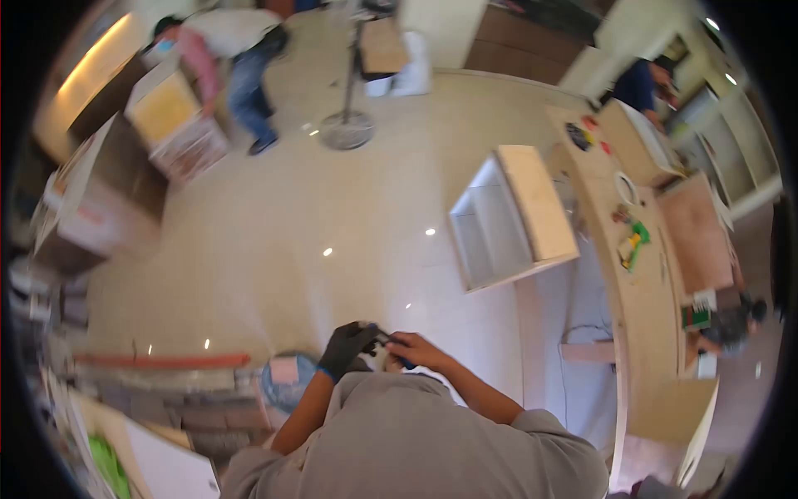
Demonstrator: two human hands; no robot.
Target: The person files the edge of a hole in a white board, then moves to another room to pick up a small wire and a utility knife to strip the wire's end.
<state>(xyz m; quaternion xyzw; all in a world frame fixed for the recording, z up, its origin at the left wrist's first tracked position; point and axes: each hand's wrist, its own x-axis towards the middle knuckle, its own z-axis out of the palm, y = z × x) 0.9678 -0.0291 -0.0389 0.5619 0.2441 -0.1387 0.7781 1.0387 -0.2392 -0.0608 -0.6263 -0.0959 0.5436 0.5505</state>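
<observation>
My left hand (347, 346), in a dark glove, is closed on a small dark object in front of my chest; what that object is I cannot make out. Close beside it, my bare right hand (413, 353) has its fingers wrapped round a dark handheld tool (391, 339). The tool's front end reaches toward the gloved fingers. A blue round container (289, 382) with a pinkish piece on top stands on the floor left of my gloved hand.
An open cabinet box (544, 204) stands right of centre, by a long wooden worktop (638, 316) holding tools. A person (249, 62) bends over boxes at upper left; two more people are at the right. A stand base (347, 130) is on the floor.
</observation>
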